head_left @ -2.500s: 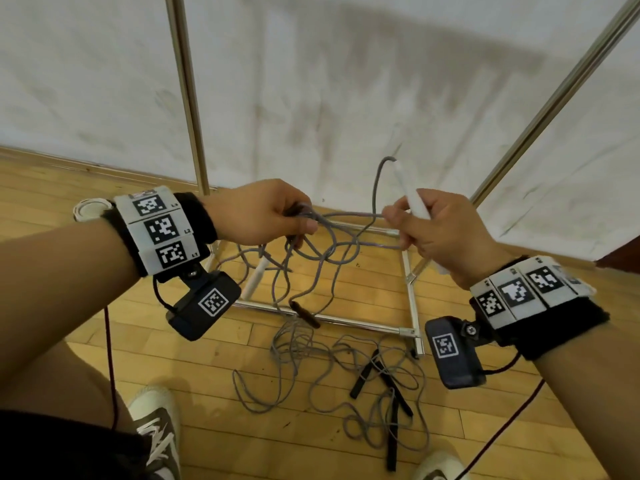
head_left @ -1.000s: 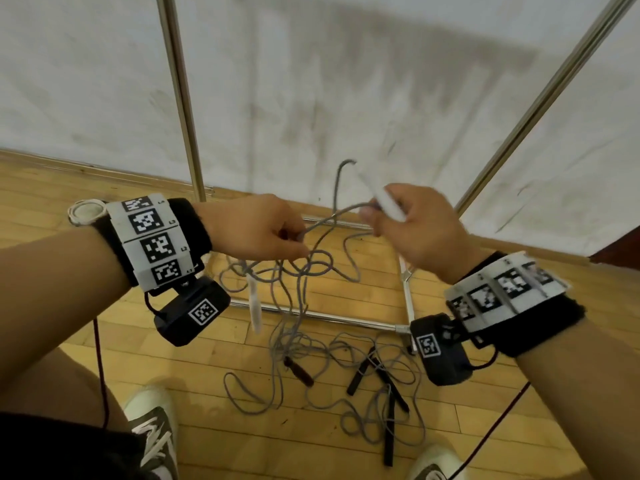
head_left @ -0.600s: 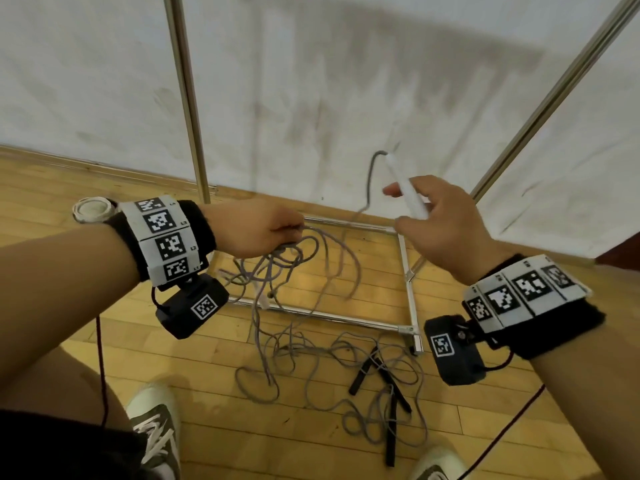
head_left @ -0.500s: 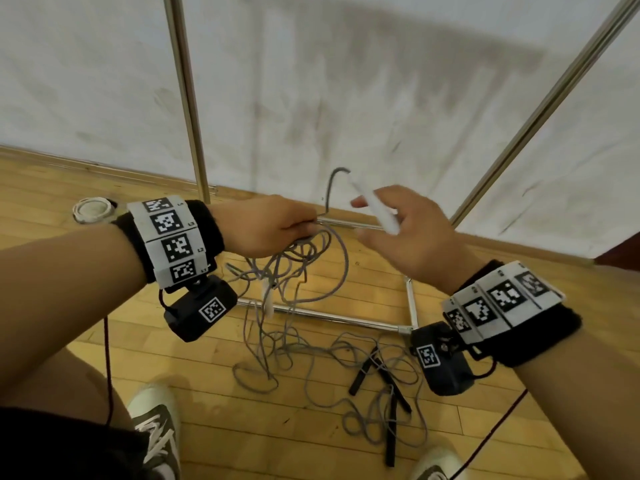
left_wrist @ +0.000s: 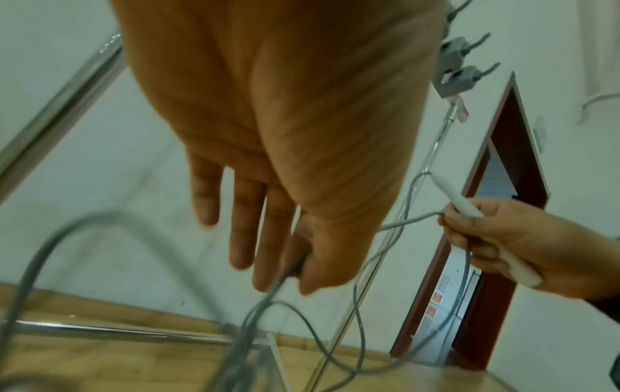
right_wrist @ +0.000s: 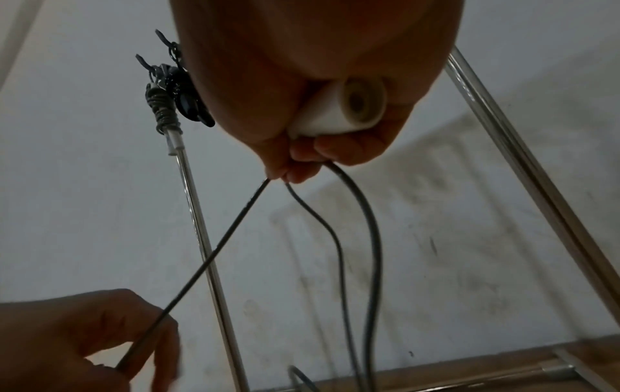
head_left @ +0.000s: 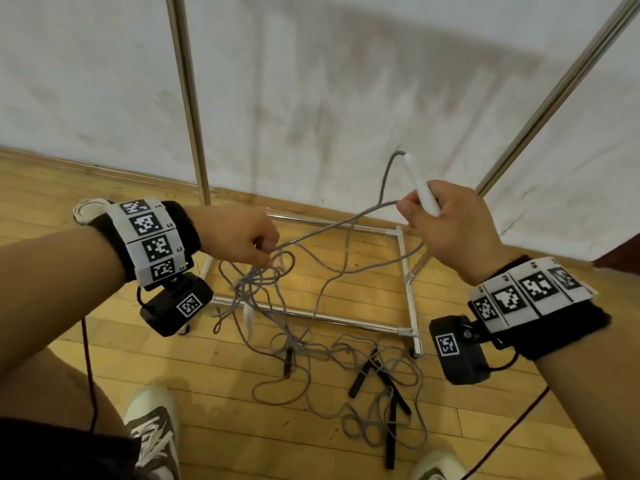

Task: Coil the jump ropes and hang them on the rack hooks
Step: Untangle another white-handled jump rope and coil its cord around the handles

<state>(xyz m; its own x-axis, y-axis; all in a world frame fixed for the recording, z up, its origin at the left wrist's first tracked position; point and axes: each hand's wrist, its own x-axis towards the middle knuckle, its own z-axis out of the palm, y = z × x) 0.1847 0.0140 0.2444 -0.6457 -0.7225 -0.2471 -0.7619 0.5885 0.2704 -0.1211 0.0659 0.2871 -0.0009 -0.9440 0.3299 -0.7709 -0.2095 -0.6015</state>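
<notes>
A grey jump rope [head_left: 339,225] stretches taut between my hands above the rack base. My right hand [head_left: 446,223] grips its white handle [head_left: 420,188] and also pinches loops of the cord; the handle's hollow end [right_wrist: 349,108] shows in the right wrist view. My left hand [head_left: 242,237] pinches the cord [left_wrist: 285,273] between thumb and forefinger, its other fingers straight. The rope's second white handle [head_left: 248,315] dangles below my left hand among tangled loops. More grey ropes with black handles [head_left: 391,434] lie piled on the floor.
The metal rack has two uprights [head_left: 187,98] and floor bars [head_left: 311,315] in front of a white wall. Grey hooks [left_wrist: 459,71] sit high on the rack; a coiled rope [right_wrist: 171,100] hangs from one. My shoes [head_left: 152,431] stand near the pile. A doorway [left_wrist: 496,212] is at right.
My right hand has moved right and away from the left one, still holding the white handle. The cord between the hands has gone from slack to taut.
</notes>
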